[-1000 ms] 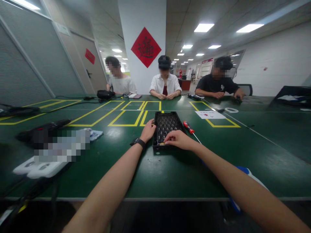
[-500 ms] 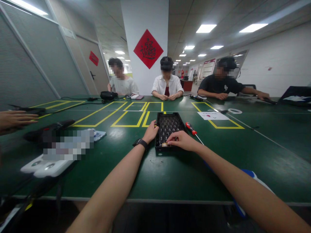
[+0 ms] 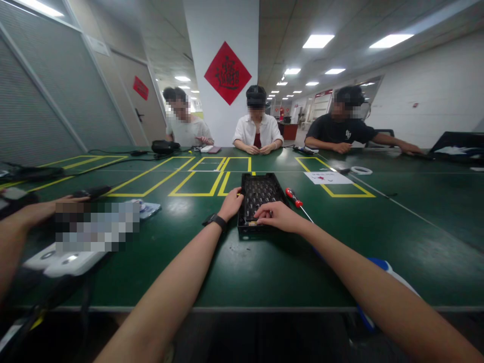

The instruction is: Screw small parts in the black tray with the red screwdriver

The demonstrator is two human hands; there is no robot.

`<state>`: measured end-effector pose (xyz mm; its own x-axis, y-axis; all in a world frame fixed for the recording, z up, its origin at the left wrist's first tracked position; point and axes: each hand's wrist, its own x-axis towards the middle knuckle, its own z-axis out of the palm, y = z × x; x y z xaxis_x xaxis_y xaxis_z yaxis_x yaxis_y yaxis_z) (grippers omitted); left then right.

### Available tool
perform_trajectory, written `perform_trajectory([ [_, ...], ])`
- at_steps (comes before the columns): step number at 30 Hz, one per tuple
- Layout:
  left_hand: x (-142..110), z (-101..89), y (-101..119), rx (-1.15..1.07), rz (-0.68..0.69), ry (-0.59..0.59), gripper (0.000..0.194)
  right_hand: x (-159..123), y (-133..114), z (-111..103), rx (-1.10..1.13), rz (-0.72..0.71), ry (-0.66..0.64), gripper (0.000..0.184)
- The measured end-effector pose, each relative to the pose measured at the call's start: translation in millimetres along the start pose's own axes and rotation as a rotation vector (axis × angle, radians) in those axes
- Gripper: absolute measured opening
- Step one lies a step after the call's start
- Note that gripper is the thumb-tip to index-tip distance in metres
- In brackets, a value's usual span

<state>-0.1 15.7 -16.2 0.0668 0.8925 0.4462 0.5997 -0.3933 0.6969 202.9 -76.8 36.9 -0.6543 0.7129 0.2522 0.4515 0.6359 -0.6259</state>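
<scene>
A shallow black tray-like case (image 3: 264, 189), with rows of small upright metallic or shiny bits inside, lies on the green table before me. My left hand (image 3: 231, 203) grips its left wall, wearing a dark wristband. Over the tray's near end, my right hand (image 3: 279, 216) has its thumb and fingertips pinched together; what they hold, if anything, is hidden. Just left of those fingertips a small yellowish piece (image 3: 251, 223) lies by the front wall. A red-handled screwdriver (image 3: 294, 197) rests right of the tray, its shaft pointing toward my right forearm.
Another person's hand (image 3: 45, 209) reaches in at the left over a dark power tool (image 3: 91, 191) and a white device (image 3: 71, 259). Several people sit across the table. A printed sheet (image 3: 327, 178) and a white tape roll (image 3: 361, 170) lie right. A blue-and-white object (image 3: 391, 275) is partly under my right forearm.
Another person's arm has come in from the left toward the power tool. The person at the far right has stretched an arm out sideways. My hands stay at the tray, with only slight right-finger movement.
</scene>
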Motion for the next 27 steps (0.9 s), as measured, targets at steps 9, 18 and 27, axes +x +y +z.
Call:
perform_trajectory([
  [9,0.8,0.5,-1.5,0.031,-0.009,0.007,0.043,1.1,6.8,1.9,0.053,-0.007,0.004,0.029],
  [18,-1.5,0.1,-1.0,-0.017,0.006,0.002,0.043,0.0,2.8,-1.1,-0.042,-0.022,-0.015,0.025],
  [27,-0.6,-0.2,-1.3,-0.001,0.001,0.0,0.044,0.8,5.6,0.4,-0.092,-0.059,0.018,0.025],
])
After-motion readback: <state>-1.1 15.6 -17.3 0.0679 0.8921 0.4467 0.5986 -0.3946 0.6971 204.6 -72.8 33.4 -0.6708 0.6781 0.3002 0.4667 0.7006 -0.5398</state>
